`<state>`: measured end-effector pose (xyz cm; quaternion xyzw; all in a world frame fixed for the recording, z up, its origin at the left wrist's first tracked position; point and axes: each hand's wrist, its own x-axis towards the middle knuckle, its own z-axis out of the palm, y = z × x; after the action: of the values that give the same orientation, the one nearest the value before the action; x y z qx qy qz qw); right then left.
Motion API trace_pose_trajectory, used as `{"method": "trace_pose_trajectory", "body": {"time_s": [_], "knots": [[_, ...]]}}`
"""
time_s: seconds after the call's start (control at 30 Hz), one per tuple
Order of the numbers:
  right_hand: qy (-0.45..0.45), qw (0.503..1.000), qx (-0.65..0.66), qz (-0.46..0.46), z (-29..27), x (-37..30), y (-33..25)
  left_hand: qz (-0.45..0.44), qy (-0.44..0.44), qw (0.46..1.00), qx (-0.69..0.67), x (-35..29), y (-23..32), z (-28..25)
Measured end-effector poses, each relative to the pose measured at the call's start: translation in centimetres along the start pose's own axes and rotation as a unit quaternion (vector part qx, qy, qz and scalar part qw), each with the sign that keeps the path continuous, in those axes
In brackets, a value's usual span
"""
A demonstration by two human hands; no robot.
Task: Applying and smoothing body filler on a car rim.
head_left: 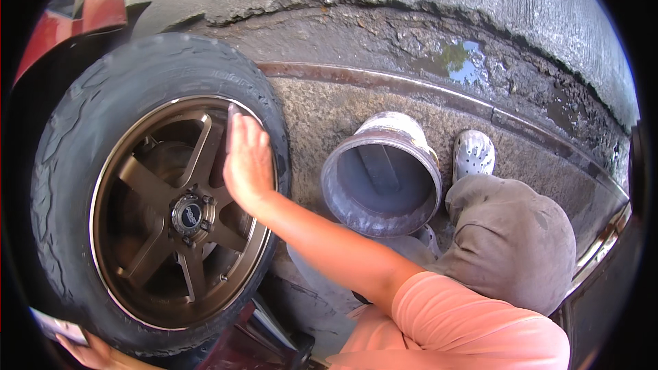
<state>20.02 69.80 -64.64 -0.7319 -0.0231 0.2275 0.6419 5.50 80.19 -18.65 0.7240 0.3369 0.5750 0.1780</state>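
Observation:
A car wheel (218, 233) with bronze spokes and a thick black tire (75, 137) fills the left side. My right hand (248, 157) reaches across to the rim's right side, its fingers pressed together. A thin edge of something shows at the fingertips; I cannot make out what it is. At the lower left my left hand (89, 352) is beside the tire's bottom, its fingers on a flat, pale thing (58, 325) with a darker face. Much of that hand is cut off by the dark rim of the view.
A dirty round bucket (334, 177) holding greyish water stands between the wheel and my bent knee (510, 240). My speckled clog (473, 153) rests on the stone ledge. Beyond a metal edge strip (384, 80) lie broken ground and a puddle (462, 62). Red bodywork (103, 7) overhangs the tire.

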Motion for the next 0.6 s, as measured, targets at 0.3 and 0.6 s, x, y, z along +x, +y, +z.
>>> {"method": "trace_pose_trajectory", "body": {"time_s": [0.3, 0.6], "knots": [[0.064, 0.938, 0.125, -0.317, -11.2, 4.1, -8.0, -0.018, -0.158, 0.987, -0.031, -9.9, 4.5, 6.3], [-0.060, 0.877, 0.090, -0.468, -16.1, -2.1, -15.3, 0.081, -0.223, 0.971, -0.011, -18.1, 6.7, 15.6]]}}
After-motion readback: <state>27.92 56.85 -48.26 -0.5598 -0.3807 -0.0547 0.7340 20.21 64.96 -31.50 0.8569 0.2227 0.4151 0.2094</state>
